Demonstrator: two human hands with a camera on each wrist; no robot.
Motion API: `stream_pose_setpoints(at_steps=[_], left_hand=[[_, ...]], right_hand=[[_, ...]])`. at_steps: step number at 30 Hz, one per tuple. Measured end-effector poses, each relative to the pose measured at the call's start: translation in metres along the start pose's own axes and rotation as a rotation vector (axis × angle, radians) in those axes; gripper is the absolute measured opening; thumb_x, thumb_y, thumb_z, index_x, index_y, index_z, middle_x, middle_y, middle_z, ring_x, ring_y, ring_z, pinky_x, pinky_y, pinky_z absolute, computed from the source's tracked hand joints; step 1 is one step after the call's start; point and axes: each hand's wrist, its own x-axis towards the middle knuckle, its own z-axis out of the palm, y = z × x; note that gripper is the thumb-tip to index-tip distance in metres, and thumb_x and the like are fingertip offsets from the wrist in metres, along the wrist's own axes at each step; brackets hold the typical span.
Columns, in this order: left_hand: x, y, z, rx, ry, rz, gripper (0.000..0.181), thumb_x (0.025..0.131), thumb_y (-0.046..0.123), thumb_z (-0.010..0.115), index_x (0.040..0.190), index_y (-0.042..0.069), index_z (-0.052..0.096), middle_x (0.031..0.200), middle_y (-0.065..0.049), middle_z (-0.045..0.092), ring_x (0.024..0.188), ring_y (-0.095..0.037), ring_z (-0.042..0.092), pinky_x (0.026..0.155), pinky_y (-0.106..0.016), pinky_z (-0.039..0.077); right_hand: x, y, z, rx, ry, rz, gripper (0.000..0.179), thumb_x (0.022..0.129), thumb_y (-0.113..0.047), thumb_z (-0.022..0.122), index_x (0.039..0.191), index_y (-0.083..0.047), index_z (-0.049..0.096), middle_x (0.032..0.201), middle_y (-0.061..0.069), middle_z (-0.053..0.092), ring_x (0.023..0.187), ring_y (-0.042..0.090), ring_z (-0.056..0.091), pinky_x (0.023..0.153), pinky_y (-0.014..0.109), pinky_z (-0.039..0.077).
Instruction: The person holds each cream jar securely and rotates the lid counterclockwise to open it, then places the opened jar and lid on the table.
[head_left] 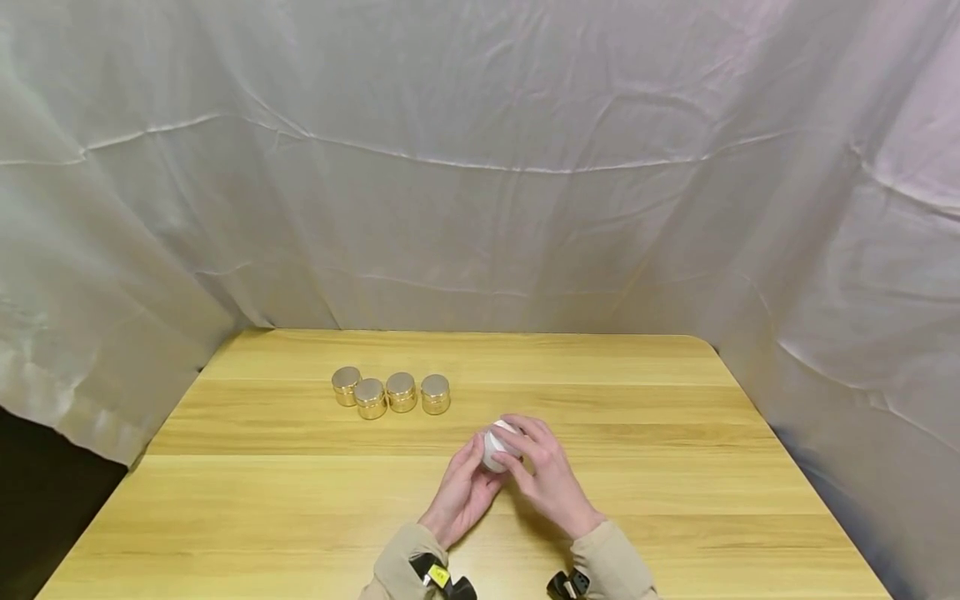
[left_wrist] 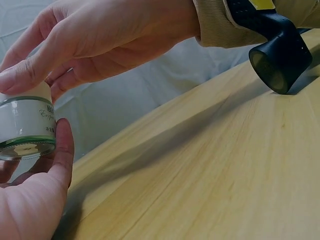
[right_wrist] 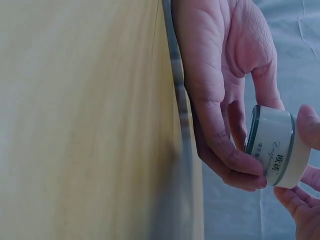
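Both hands hold a small white cosmetic jar [head_left: 496, 447] above the front middle of the table. Dark lettering marks its label, and its clear glass base shows in the left wrist view. My left hand [head_left: 463, 498] cradles the jar's body [right_wrist: 268, 145] from below and the side, its fingers curled round it. From above, my right hand [head_left: 550, 477] grips the white lid [left_wrist: 37, 93] between thumb and fingers. The lid sits on the jar; whether it is loose I cannot tell.
Several gold jars with flat lids [head_left: 401, 392] stand in a loose row toward the back left of the wooden table [head_left: 637, 400]. A grey curtain [head_left: 480, 208] hangs behind the table and along its sides. Each wrist bears a black camera mount.
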Motion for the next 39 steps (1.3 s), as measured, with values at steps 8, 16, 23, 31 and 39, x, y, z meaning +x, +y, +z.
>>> stream_pose_setpoints(at_steps=[8, 16, 23, 31, 39], left_hand=[[-0.0005, 0.0002, 0.0008, 0.004, -0.012, 0.0, 0.063, 0.109, 0.034, 0.036, 0.156, -0.002, 0.015, 0.152, -0.014, 0.037, 0.128, -0.012, 0.056, 0.118, -0.026, 0.043], [0.0001, -0.0003, 0.0002, 0.005, -0.048, 0.024, 0.063, 0.109, 0.034, 0.038, 0.155, -0.003, 0.018, 0.146, -0.01, 0.04, 0.129, -0.012, 0.055, 0.117, -0.025, 0.043], [0.0003, -0.0006, -0.0004, 0.002, -0.054, 0.025, 0.061, 0.109, 0.033, 0.038, 0.155, -0.003, 0.018, 0.146, -0.009, 0.041, 0.129, -0.012, 0.055, 0.117, -0.026, 0.043], [0.0005, -0.0005, 0.0007, -0.002, -0.043, 0.019, 0.063, 0.108, 0.032, 0.041, 0.155, -0.003, 0.019, 0.148, -0.012, 0.038, 0.129, -0.015, 0.055, 0.118, -0.028, 0.043], [-0.0003, -0.0002, 0.0001, -0.023, -0.061, 0.021, 0.06, 0.109, 0.033, 0.035, 0.154, -0.003, 0.017, 0.144, -0.008, 0.043, 0.128, -0.012, 0.057, 0.117, -0.026, 0.044]], right_hand=[[-0.001, 0.0002, 0.0015, -0.022, 0.02, -0.04, 0.037, 0.083, -0.006, 0.075, 0.12, -0.005, 0.071, 0.122, 0.021, 0.067, 0.113, 0.032, 0.062, 0.091, 0.048, 0.059], [-0.0009, 0.0017, 0.0019, -0.024, 0.024, -0.067, 0.037, 0.083, -0.005, 0.074, 0.121, -0.004, 0.071, 0.123, 0.02, 0.066, 0.113, 0.031, 0.061, 0.092, 0.048, 0.058], [-0.0007, 0.0029, 0.0021, -0.019, 0.024, -0.082, 0.039, 0.083, -0.004, 0.074, 0.122, -0.002, 0.07, 0.123, 0.019, 0.066, 0.113, 0.031, 0.06, 0.093, 0.048, 0.058], [-0.0009, 0.005, 0.0021, -0.006, 0.032, -0.094, 0.038, 0.083, -0.002, 0.073, 0.121, -0.002, 0.07, 0.123, 0.02, 0.067, 0.112, 0.031, 0.06, 0.091, 0.047, 0.058], [0.0, 0.0061, 0.0001, 0.021, 0.011, -0.135, 0.038, 0.082, -0.003, 0.073, 0.12, -0.003, 0.071, 0.126, 0.018, 0.067, 0.114, 0.031, 0.059, 0.093, 0.046, 0.059]])
